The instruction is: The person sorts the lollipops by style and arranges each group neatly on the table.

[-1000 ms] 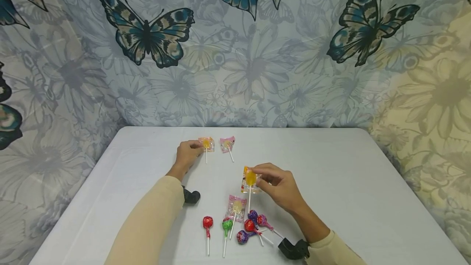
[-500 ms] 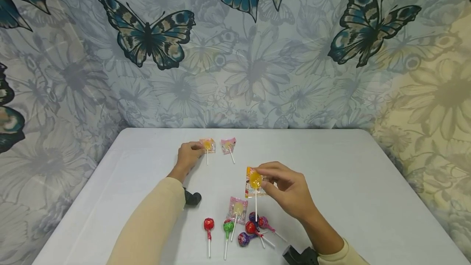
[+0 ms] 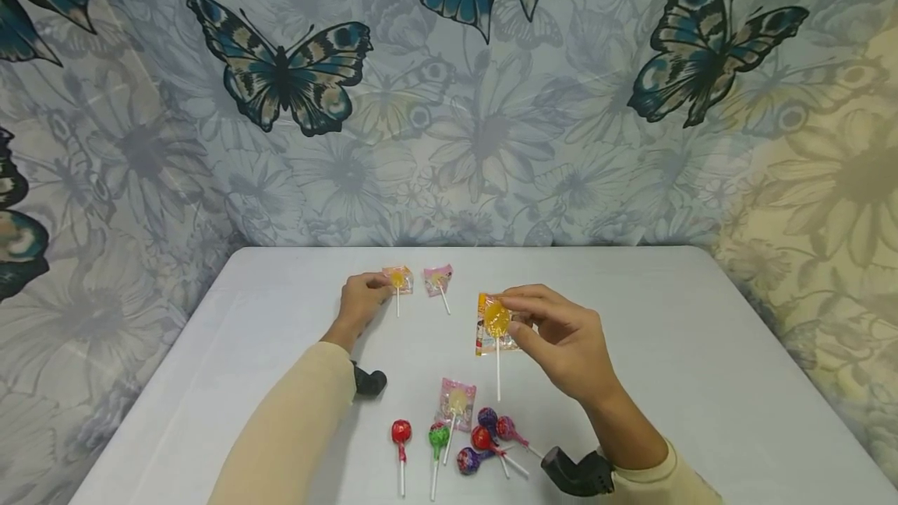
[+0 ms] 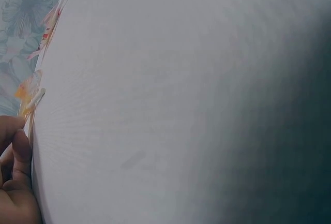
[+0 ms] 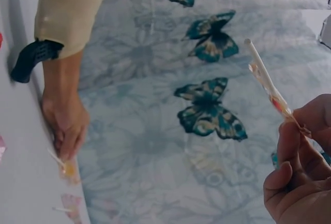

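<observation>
At the far side of the table, my left hand pinches the wrapper edge of an orange-yellow lollipop, whose white stick points toward me. Thumb and finger meet on that wrapper in the left wrist view, where the hand shows at the edge. A lollipop in a pink wrapper lies just right of it. My right hand holds a yellow lollipop in a clear, orange-edged wrapper above the table, stick down in the head view. In the right wrist view its stick points up and left from the fingers.
Nearer me lie a pink-wrapped lollipop, a red one and a green one. Several round purple, red and pink lollipops cluster to their right, close to the black right wrist mount. A butterfly-patterned backdrop stands behind the table.
My right hand has moved right and then farther from me, carrying the yellow lollipop away from the cluster. The left hand keeps its pinch at about the same spot.
</observation>
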A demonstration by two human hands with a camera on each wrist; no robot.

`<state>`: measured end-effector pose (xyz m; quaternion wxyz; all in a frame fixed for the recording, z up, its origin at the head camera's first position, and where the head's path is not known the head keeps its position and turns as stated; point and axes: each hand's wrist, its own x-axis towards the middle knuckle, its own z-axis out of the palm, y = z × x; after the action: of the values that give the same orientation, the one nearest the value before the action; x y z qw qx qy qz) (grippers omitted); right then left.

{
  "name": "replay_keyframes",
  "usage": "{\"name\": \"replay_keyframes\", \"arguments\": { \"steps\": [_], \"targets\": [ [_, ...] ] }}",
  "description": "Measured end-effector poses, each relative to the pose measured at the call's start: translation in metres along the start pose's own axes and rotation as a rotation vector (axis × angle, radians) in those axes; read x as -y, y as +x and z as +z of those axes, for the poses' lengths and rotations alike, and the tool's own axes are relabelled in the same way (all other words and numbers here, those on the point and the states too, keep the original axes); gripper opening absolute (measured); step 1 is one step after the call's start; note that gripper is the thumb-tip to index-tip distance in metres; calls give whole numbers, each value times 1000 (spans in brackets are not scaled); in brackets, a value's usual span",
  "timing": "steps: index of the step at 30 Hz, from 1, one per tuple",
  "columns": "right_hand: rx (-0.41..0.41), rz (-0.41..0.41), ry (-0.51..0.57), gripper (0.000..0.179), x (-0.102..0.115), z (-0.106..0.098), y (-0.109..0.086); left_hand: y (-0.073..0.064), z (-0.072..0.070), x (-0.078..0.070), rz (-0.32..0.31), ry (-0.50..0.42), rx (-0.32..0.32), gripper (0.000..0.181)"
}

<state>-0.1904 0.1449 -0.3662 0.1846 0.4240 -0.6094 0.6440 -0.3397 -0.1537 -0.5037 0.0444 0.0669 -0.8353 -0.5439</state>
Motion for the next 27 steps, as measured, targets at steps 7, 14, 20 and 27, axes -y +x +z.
{"name": "replay_keyframes", "arguments": {
  "steps": [7,14,20,27],
  "targets": [
    [-44,26,-65,35,-4,-3,12,-1,0,0,-4,-11,-4,7],
    [-90,94,-78,30,-14,-9,21,0,1,0,-2,-1,-3,6],
    [-148,202,-115,25,-29,-17,29,-1,1,0,-5,1,-7,5],
    [-172,287,-107,26,-58,-28,35,-1,3,1,-1,9,-19,5]
  ]
}}
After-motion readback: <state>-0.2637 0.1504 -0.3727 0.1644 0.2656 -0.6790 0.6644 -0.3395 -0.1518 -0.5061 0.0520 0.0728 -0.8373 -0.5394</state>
